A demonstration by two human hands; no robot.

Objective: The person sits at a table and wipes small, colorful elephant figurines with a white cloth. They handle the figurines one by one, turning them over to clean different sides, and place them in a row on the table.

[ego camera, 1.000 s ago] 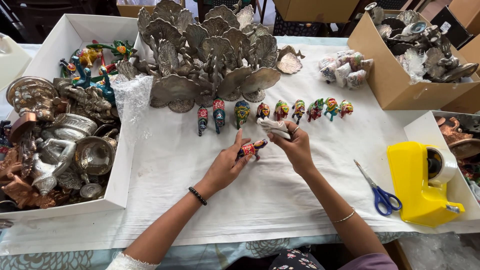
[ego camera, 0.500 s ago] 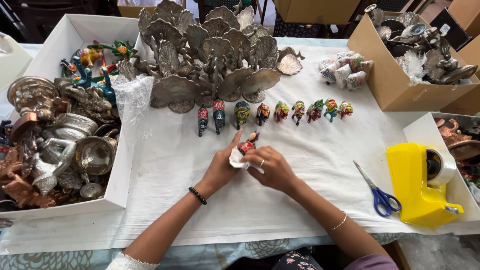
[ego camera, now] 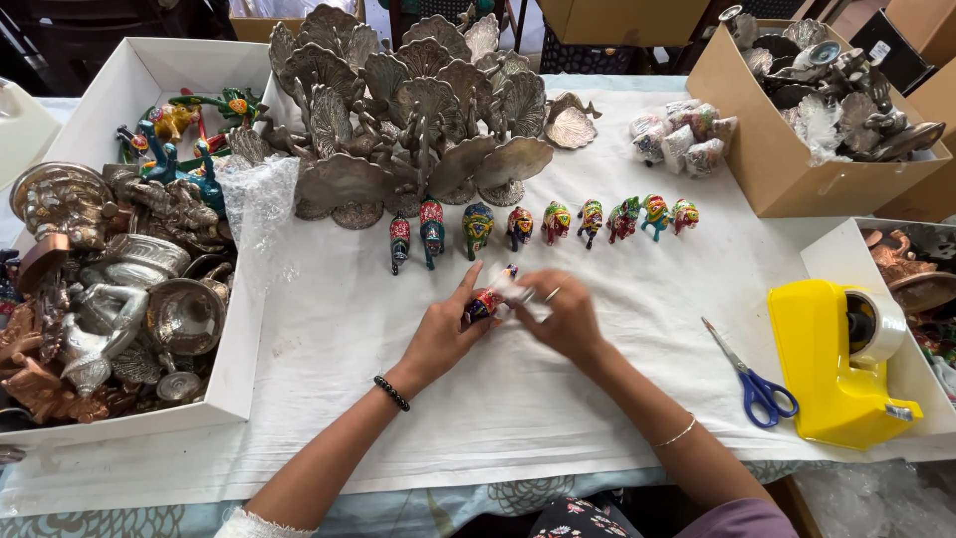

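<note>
Far left, I saw the white box (ego camera: 149, 80) packed with silver and copper figurines, and a few bright painted birds (ego camera: 184, 125) crowded at its back corner. Just beside it rose the cluster of silver fan-shaped metal pieces (ego camera: 418, 110), standing behind the work spot. Below that cluster ran the row of painted elephant figurines (ego camera: 543, 221), side by side on the white cloth (ego camera: 329, 349), from the cluster's foot toward the right.

In the middle, in front of that row, my left hand (ego camera: 443, 334) was pinching a small red-and-dark painted figurine (ego camera: 485, 304) between thumb and fingers, index finger stretched upward. My right hand (ego camera: 568, 317) met it from the other side, fingers curled around a bit of white wrapping (ego camera: 518, 291) pressed against the figurine. Both hands touched at the piece, low over the cloth; how much of it was covered, I could not tell.

Further right lay the bundle of wrapped pieces (ego camera: 682, 134), then the brown carton (ego camera: 797, 169) of silver items. The blue-handled scissors (ego camera: 752, 379) lay near my right forearm, just beside the yellow tape dispenser (ego camera: 836, 369).
</note>
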